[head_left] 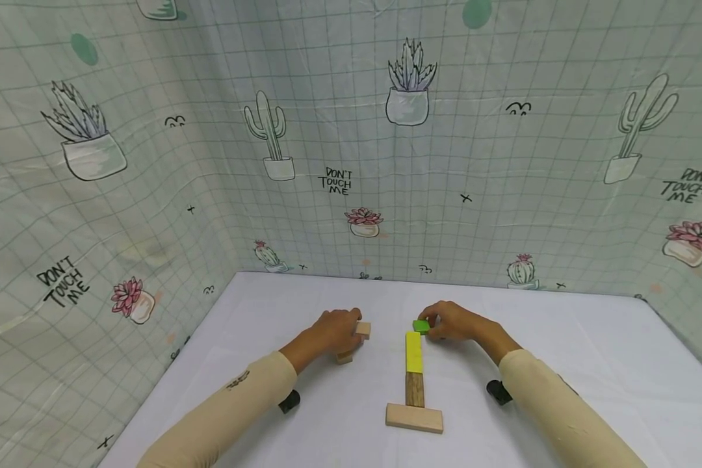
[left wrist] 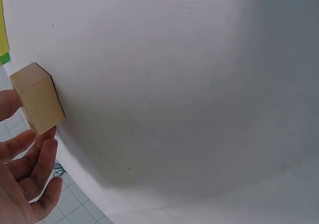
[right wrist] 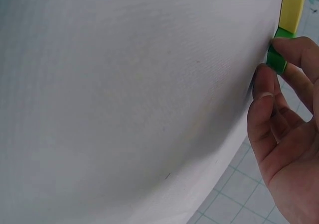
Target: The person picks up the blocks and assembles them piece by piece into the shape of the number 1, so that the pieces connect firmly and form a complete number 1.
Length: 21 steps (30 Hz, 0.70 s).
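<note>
My left hand (head_left: 335,330) is at the left of a row of blocks, with thumb and fingers around a light wooden block (left wrist: 42,104). Light wood (head_left: 363,329) shows past its fingertips in the head view, and more wood (head_left: 344,357) shows below the hand; fingers cover what lies between. My right hand (head_left: 453,322) pinches a small green block (head_left: 421,326) between thumb and fingers, right at the far end of a yellow block (head_left: 413,352). A dark brown wooden block (head_left: 414,389) continues the row toward me. Across its near end lies a pale wooden block (head_left: 414,418).
A white cloth covers the table (head_left: 567,344). Behind and to the left hangs a grid-patterned curtain (head_left: 462,162) printed with potted plants. A black wrist device (head_left: 289,401) shows under the left sleeve, another black device (head_left: 499,392) under the right.
</note>
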Motion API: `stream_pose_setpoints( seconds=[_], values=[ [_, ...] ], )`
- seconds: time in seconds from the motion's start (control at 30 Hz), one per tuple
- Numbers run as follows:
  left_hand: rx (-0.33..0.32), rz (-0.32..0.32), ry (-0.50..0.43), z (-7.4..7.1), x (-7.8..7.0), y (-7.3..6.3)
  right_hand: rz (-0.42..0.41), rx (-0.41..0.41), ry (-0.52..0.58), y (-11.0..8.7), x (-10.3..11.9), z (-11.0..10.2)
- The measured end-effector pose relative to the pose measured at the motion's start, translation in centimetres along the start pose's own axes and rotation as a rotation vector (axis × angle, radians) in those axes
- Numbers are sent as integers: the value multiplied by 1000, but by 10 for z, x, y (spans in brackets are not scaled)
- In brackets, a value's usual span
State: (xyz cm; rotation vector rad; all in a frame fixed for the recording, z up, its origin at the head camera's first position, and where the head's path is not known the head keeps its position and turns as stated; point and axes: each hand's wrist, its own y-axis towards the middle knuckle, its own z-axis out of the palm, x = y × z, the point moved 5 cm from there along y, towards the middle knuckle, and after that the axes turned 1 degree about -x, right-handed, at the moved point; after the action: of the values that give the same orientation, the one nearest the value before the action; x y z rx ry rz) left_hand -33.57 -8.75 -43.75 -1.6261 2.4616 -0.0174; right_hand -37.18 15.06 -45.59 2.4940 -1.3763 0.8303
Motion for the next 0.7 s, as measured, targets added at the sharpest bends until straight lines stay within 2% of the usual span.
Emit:
stream_pose_setpoints(
  seconds=[0.33,0.7],
  values=[
    [-1,45,11,-2,-5,0,14,-1,8,0,-3,0],
    [-6,66,20,1,-6,5,10,-1,22,0,-3,-1]
  ],
)
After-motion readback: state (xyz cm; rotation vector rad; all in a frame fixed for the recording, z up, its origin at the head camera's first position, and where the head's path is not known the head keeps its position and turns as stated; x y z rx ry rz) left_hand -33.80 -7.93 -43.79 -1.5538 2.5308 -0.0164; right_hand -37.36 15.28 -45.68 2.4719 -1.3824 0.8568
